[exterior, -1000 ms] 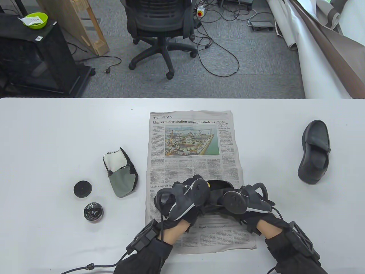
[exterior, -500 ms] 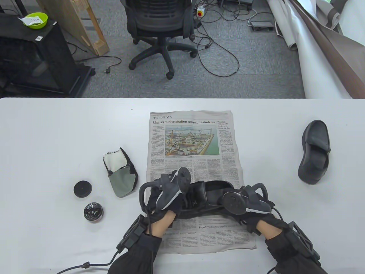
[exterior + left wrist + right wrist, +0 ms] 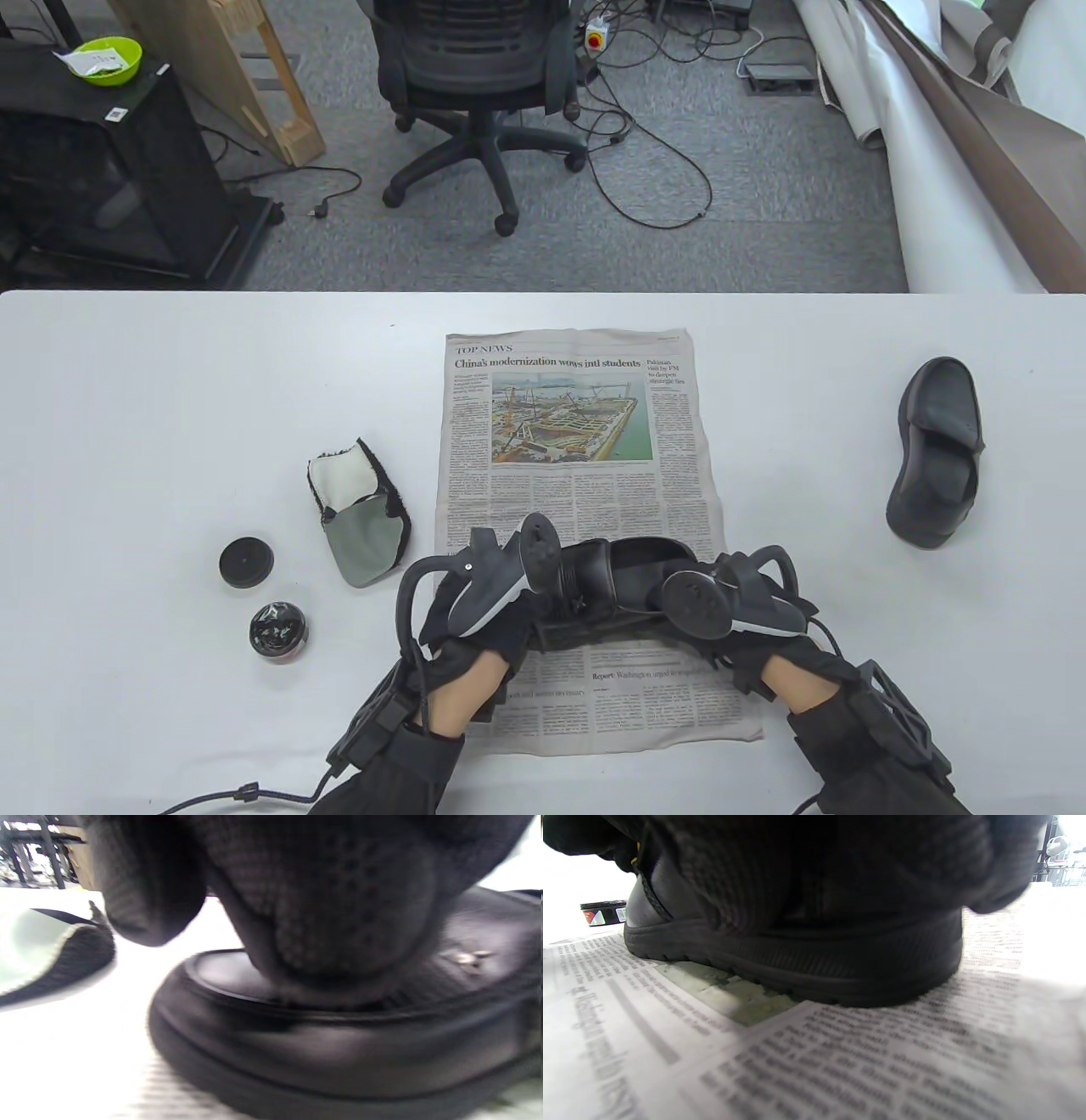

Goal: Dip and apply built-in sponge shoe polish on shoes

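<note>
While resting on the newspaper [image 3: 577,424] at the table's near side, treat the shoe [image 3: 632,562] as light, stiff-soled, soft and slick above. Steady by the heel, clasped by the right hand [image 3: 751,624]. See the left hand [image 3: 484,624] fingers [image 3: 339,921] pressing the toe; curled or flat, cannot tell.

A wide white table [image 3: 170,382] carries a spread newspaper sheet [image 3: 585,424] at its middle. To the sheet's left lie a grey-and-white fleecy polishing mitt [image 3: 361,514], a round black lid [image 3: 246,562] and a small open round tin of black polish [image 3: 277,631]. Well apart, near the right edge, a black leather slip-on shoe [image 3: 936,450] rests on the bare tabletop.
</note>
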`<state>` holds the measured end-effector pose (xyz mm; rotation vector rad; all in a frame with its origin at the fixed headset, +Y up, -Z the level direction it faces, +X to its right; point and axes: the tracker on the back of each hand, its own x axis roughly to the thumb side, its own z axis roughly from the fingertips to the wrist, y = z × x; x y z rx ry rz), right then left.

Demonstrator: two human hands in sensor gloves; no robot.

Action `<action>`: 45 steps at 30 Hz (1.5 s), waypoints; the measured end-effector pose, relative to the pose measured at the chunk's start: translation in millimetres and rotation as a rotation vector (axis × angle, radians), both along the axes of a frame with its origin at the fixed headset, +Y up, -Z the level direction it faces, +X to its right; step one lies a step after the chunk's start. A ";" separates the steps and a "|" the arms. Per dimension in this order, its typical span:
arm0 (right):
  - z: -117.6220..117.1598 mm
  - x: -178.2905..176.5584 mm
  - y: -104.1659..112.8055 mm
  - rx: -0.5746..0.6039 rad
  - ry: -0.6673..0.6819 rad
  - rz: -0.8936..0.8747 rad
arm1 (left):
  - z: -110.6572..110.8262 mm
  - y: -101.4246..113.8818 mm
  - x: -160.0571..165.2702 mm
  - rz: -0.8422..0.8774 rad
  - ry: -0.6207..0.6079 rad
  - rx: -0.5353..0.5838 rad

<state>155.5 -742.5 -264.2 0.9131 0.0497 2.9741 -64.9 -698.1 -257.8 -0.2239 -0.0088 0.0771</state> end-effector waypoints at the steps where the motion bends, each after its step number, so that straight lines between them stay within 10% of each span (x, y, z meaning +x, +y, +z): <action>1: 0.0 0.0 0.0 0.000 0.001 0.001 | 0.7 0.2 3.2 0.017 -0.009 0.013; 12: -0.5 0.1 0.2 -0.002 0.009 -0.002 | -0.1 4.1 26.4 0.032 0.027 0.253; 28: 0.6 -0.4 0.5 0.002 -0.006 0.004 | 0.0 -1.8 -3.3 -0.135 0.038 -0.038; 35: 0.4 -0.2 0.7 0.000 -0.003 0.001 | 10.4 2.8 21.2 0.102 -0.057 0.029; 45: -0.2 0.1 0.7 -0.001 0.004 -0.005 | -7.6 1.8 23.6 0.010 0.020 0.150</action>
